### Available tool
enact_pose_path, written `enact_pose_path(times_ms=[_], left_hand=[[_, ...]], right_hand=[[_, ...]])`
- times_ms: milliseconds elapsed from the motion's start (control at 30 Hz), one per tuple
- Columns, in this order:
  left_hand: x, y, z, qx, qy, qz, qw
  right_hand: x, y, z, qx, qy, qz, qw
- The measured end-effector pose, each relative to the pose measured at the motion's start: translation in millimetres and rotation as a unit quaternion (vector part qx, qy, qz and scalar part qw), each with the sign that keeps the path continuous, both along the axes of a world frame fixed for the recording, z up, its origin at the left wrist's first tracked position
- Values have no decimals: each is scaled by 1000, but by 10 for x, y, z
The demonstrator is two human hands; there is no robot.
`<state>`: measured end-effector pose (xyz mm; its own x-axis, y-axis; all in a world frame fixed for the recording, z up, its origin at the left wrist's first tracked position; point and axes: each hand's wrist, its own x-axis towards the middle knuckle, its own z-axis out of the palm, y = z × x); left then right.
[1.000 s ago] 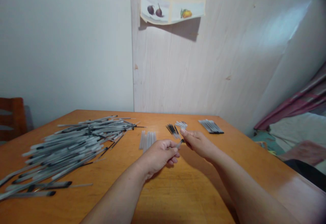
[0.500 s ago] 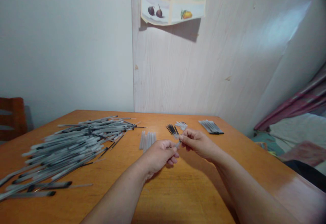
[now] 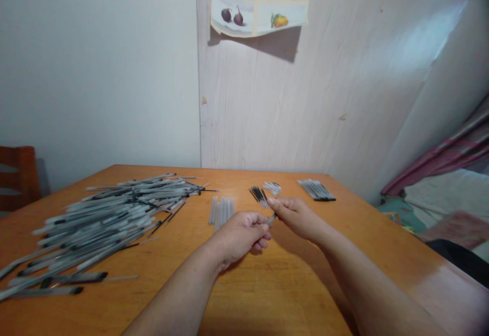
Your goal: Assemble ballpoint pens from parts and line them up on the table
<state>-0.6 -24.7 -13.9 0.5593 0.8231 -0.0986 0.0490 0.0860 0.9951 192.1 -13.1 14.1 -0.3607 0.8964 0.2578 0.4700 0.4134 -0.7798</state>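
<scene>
One pen (image 3: 271, 220) held over table (image 3: 267, 287), between left hand (image 3: 242, 231) and right hand (image 3: 293, 214).
Head view: left thumb and fingers closed round pen, knuckles up; right fingers pinched at its dark end. Left hand partly blocks clear tubes (image 3: 222, 212); dark sticks (image 3: 258, 195), white bits (image 3: 271, 188) just beyond. Pen pile (image 3: 110, 219) left, pen row (image 3: 315, 190) right.

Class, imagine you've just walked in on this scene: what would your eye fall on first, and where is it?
The big heap of slim, pale tubes with black ends, sprawled over the left side of the wooden table, stands out first. Next, at the centre, the left hand and right hand meet at a small, slender piece. Above them, a sheet of fruit pictures hangs on the wall.
</scene>
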Motion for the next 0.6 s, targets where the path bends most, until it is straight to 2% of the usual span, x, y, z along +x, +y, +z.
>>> enact_pose_path(times_ms=[133,300,600], left_hand=[[-11,6,2,-5,-15,9,1000],[-35,45,-21,-19,-30,11,999],[-26,18,7,6,-5,23,1000]], right_hand=[[46,-11,36,-35,54,-20,998],[88,-38,80,-80,110,32,990],[93,-28,39,-96,112,38,988]])
